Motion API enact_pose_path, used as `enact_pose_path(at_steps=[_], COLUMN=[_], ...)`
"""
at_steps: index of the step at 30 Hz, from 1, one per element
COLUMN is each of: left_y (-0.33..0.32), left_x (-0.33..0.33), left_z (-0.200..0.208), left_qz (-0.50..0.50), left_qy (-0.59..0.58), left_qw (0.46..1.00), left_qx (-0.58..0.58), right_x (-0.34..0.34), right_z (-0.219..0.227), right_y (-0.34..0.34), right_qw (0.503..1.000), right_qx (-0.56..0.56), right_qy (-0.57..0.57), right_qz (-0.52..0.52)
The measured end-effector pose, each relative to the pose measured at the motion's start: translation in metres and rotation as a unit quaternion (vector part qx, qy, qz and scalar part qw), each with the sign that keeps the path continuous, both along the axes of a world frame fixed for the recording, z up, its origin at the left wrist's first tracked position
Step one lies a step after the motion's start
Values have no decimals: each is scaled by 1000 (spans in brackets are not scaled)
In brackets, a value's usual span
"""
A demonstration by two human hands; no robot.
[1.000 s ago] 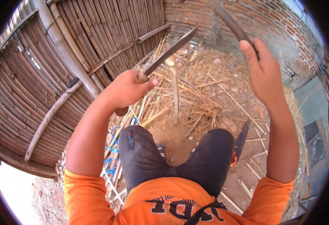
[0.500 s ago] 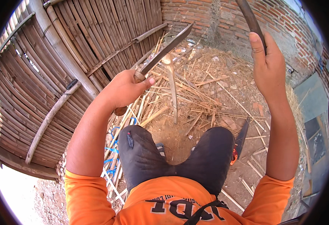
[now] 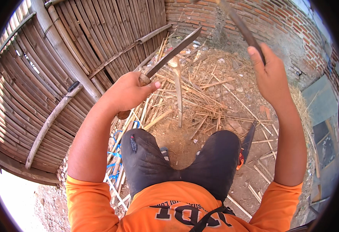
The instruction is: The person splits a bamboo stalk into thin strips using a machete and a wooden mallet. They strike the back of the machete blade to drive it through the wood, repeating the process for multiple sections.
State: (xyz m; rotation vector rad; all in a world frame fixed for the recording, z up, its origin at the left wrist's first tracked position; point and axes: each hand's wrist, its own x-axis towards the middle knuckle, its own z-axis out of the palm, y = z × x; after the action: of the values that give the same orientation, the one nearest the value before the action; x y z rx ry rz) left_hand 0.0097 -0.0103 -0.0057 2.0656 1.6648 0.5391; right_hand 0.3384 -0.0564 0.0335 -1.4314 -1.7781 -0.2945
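Observation:
My left hand (image 3: 129, 92) is closed round the wooden grip of a machete (image 3: 173, 53), its dark blade slanting up and to the right. On the right, my right hand (image 3: 272, 73) is raised, gripping the dark handle of a hammer-like tool (image 3: 243, 29); its far end is blurred and cut off by the upper edge. Beyond my knees stands a wooden stake (image 3: 178, 91) with a pale top, just below the machete blade. A second blade (image 3: 249, 142) with an orange handle lies by my right knee.
Split sticks and straw (image 3: 212, 108) litter the ground ahead. A bamboo wall (image 3: 26, 89) rises at the left, a brick wall (image 3: 262, 21) at the back. Blue strips (image 3: 116, 154) lie among sticks by my left leg. Grey sheets (image 3: 322, 100) stand at the far right.
My right hand has moved slightly left and down, and the tool has swung leftward over the top of the view. My left hand and the machete have barely shifted.

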Motion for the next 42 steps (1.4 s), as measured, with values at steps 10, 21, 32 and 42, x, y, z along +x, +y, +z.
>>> enact_pose_path(at_steps=[10, 21, 32, 42], left_y=[1, 2, -2, -3], left_x=[-3, 14, 27, 28], left_z=[5, 5, 11, 9], left_qz=[32, 41, 31, 23], left_qy=[32, 97, 125, 123], left_qw=[999, 989, 986, 987], left_qx=[23, 105, 105, 100], right_x=[32, 23, 7, 0], right_z=[-30, 5, -20, 7], right_y=[3, -10, 11, -2], right_qw=[947, 933, 989, 995], right_qx=[-189, -153, -137, -46], right_qy=[241, 317, -55, 80], right_qz=[102, 79, 1, 47])
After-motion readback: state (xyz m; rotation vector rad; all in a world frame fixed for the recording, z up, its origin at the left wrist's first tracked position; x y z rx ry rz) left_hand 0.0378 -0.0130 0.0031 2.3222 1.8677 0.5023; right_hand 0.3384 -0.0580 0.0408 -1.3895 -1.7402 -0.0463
